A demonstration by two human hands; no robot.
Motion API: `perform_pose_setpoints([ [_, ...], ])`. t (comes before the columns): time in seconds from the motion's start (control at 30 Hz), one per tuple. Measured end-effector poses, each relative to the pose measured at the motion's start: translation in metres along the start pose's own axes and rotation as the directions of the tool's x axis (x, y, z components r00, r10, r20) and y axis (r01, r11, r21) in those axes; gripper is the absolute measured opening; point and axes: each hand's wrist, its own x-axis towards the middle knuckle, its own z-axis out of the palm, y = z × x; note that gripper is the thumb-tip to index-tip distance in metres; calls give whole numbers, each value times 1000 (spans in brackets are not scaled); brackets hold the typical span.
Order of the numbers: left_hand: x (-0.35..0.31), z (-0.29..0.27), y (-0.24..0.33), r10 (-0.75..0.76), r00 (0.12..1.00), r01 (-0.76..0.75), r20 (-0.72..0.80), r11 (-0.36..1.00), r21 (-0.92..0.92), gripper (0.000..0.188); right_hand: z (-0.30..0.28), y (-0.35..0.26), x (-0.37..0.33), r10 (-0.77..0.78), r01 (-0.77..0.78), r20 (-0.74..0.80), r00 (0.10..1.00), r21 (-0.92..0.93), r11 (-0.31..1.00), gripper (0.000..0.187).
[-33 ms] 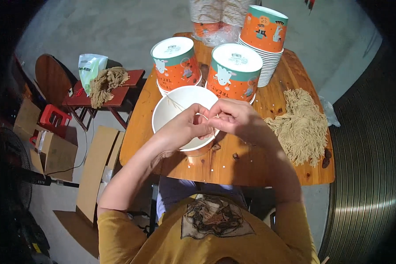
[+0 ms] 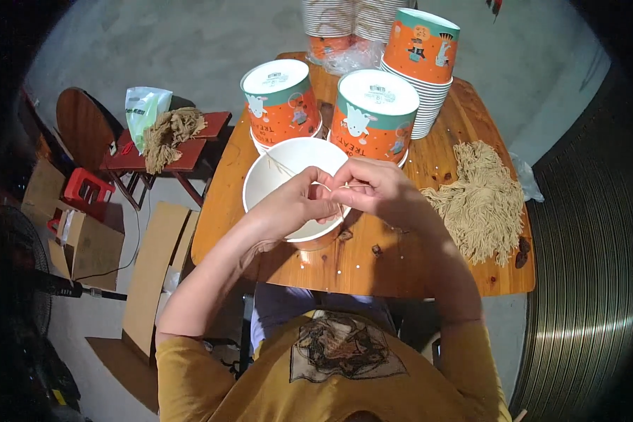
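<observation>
Upright in front of me on the wooden table stands a white-lined paper bucket [image 2: 264,184], its mouth facing up. Over its near right rim my left hand [image 2: 297,202] pinches a thin tan cord [image 2: 280,167]. Close against it, my right hand [image 2: 378,187] is closed on the same cord, fingertips almost touching the left ones. The cord crosses the bucket's mouth towards its far left rim, and a small loop shows between the hands. Fingers partly hide how the strands cross. To the right lies a bundle of tan cords [image 2: 482,204].
Two upturned orange and green buckets [image 2: 278,95] [image 2: 376,116] stand behind the open one. A tall bucket stack [image 2: 423,60] is at back right, near clear plastic wrap [image 2: 348,59]. At left are a red bench [image 2: 183,149] with more cords [image 2: 170,133] and cardboard boxes [image 2: 151,274].
</observation>
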Motion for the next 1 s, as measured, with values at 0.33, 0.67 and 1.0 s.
perform_pose_setpoints([
  [0.33, 4, -6, 2, -75, 986, 73, 152, 997, 13, 30, 6, 7, -9, 198, -179, -62, 978, 228, 957, 11],
  [0.67, 11, 1, -2, -43, 998, 47, 43, 995, -86, 24, 1, 9, -14, -118, 118, -126, 985, -12, 993, 12],
  [1.0, 7, 12, -2, 117, 991, -113, 64, 992, -62, 23, -4, 19, -42, 17, 8, -137, 990, 178, 984, 9],
])
